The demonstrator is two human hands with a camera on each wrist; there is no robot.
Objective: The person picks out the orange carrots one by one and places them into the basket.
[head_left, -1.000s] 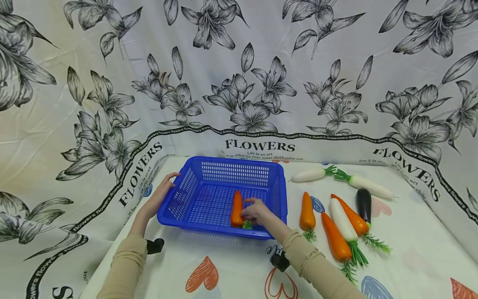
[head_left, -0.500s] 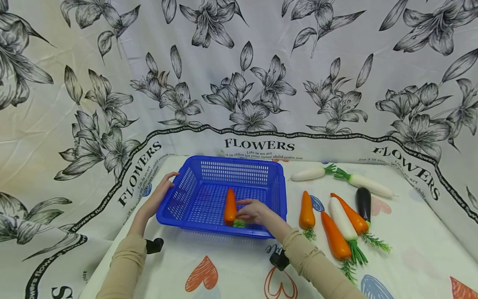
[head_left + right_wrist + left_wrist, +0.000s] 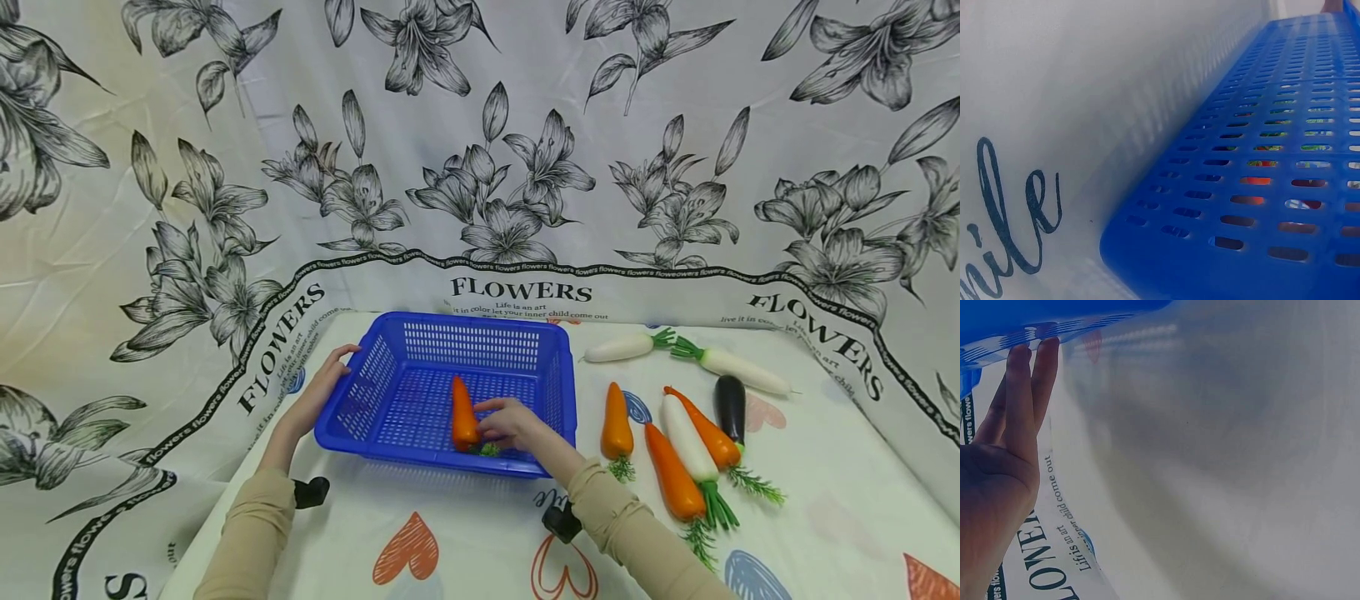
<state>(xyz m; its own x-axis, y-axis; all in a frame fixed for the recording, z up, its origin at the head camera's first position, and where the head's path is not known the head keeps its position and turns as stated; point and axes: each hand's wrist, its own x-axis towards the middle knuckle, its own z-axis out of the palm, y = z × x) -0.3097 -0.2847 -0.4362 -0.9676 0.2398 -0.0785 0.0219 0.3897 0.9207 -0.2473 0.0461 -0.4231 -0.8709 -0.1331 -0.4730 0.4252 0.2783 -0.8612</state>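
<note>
An orange carrot with green leaves lies in the blue basket, its narrow tip pointing to the far side and leaning a little left. My right hand reaches in over the near rim, fingertips at the carrot's right side near the leafy end. In the right wrist view, the slotted basket wall hides most of that hand, and bits of orange show through. At the basket's left side is my left hand. The left wrist view shows its fingers straight against the basket's outer wall.
Right of the basket lie several carrots, a white radish and a dark eggplant. Two more white radishes are farther back. A flowered curtain hangs behind the table.
The carrot has shifted left in the basket and its tip has turned slightly left. My right hand has moved left along with it. The left hand stays at the basket's side.
</note>
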